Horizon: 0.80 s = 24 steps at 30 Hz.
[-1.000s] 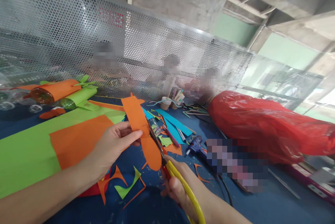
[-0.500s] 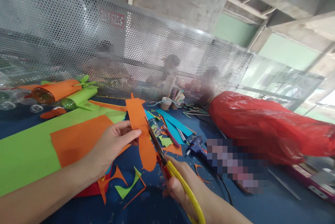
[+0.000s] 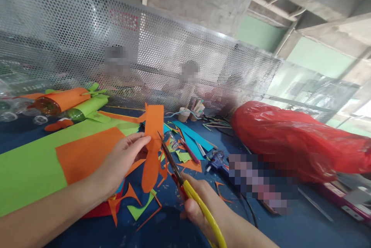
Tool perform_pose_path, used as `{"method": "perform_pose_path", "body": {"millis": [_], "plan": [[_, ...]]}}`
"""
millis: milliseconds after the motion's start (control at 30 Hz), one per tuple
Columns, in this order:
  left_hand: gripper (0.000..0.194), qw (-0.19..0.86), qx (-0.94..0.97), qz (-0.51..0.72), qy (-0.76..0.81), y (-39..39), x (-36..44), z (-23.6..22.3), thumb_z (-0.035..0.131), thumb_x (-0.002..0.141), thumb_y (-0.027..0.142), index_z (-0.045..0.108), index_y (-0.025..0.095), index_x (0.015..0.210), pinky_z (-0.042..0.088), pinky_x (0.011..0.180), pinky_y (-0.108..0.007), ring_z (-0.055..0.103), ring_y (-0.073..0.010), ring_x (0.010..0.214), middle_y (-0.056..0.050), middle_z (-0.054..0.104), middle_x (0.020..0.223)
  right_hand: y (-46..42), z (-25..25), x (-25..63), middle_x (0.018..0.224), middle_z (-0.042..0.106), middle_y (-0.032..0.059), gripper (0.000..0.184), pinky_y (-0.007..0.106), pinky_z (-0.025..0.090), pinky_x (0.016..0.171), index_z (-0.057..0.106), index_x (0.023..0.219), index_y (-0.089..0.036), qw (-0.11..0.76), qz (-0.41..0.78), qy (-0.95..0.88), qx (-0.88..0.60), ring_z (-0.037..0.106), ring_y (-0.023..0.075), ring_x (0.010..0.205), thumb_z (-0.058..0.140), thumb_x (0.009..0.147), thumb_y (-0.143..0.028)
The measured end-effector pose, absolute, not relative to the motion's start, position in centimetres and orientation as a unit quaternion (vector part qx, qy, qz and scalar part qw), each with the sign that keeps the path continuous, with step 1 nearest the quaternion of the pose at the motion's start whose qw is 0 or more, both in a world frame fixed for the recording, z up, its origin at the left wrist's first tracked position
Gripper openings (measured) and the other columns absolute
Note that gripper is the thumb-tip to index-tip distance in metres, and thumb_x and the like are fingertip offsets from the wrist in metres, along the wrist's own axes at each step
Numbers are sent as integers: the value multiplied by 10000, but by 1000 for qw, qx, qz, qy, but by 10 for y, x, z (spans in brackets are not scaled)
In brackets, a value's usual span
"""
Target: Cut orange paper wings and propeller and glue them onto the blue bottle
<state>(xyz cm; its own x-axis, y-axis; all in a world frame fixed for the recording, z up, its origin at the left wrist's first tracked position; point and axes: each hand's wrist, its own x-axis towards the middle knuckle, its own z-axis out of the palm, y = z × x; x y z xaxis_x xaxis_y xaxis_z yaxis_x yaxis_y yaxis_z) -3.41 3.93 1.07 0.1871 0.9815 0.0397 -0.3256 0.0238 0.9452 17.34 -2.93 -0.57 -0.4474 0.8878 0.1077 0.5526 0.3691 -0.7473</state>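
Observation:
My left hand (image 3: 127, 153) pinches an orange piece of paper (image 3: 154, 124) at its narrow waist, thumb on top. The upper end of the piece is squared and the lower end is rounded. In my right hand (image 3: 199, 197) is a pair of scissors (image 3: 176, 172) with yellow and red handles. Their dark blades look nearly closed, and the tips are at the right edge of the orange paper, by the waist. Under the piece lie curled orange scraps (image 3: 164, 163). Several of my right hand's fingers are hidden behind the handles.
Left are a green sheet (image 3: 26, 170) and an orange sheet (image 3: 89, 151). Paper-wrapped bottles (image 3: 72, 99) lie behind them. Blue strips (image 3: 191, 136) and a blue glue gun (image 3: 220, 165) are to the right, near a red plastic bag (image 3: 284, 140). A perforated metal screen (image 3: 174, 47) borders the table.
The orange paper has turned in my left hand, its rounded end swinging left. My left hand has shifted slightly left and up, and the scissor tips have moved a little left.

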Motion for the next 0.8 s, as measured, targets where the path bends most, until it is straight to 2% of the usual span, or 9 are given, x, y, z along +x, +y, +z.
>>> {"method": "perform_pose_path", "body": {"millis": [133, 300, 467, 600, 800], "plan": [[108, 629, 450, 521, 361, 40, -33, 11, 660, 825, 317, 702, 218, 813, 506, 750, -247, 682, -158, 732, 10, 749, 769, -28, -7, 174, 653, 406, -23, 679, 226, 380, 479, 448, 810, -184, 249, 328, -797, -442, 357, 113, 547, 221, 808, -825], [164, 648, 478, 504, 313, 39, -32, 12, 689, 811, 334, 723, 212, 915, 529, 790, -300, 712, -189, 784, -23, 772, 877, -30, -6, 172, 671, 450, -9, 677, 227, 384, 481, 475, 823, -179, 262, 302, -797, -453, 386, 114, 546, 210, 833, -802], [161, 663, 456, 506, 310, 37, -31, 12, 743, 765, 295, 730, 204, 897, 547, 798, -318, 721, -189, 763, -24, 779, 871, -33, 1, 173, 671, 514, 11, 657, 250, 395, 513, 482, 867, -182, 255, 276, -818, -435, 426, 134, 560, 210, 853, -780], [154, 668, 444, 499, 327, 36, -32, 13, 762, 746, 291, 733, 201, 867, 559, 743, -302, 723, -185, 709, -24, 781, 820, -35, 6, 173, 755, 571, 64, 670, 285, 419, 561, 480, 886, -185, 229, 281, -831, -423, 480, 169, 613, 146, 865, -765], [163, 678, 468, 467, 321, 31, -30, 13, 754, 747, 311, 737, 210, 874, 566, 746, -325, 723, -198, 722, -29, 781, 829, -36, 6, 175, 828, 576, 99, 660, 307, 463, 631, 506, 956, -165, 229, 262, -843, -411, 521, 193, 683, 117, 912, -696]]}}
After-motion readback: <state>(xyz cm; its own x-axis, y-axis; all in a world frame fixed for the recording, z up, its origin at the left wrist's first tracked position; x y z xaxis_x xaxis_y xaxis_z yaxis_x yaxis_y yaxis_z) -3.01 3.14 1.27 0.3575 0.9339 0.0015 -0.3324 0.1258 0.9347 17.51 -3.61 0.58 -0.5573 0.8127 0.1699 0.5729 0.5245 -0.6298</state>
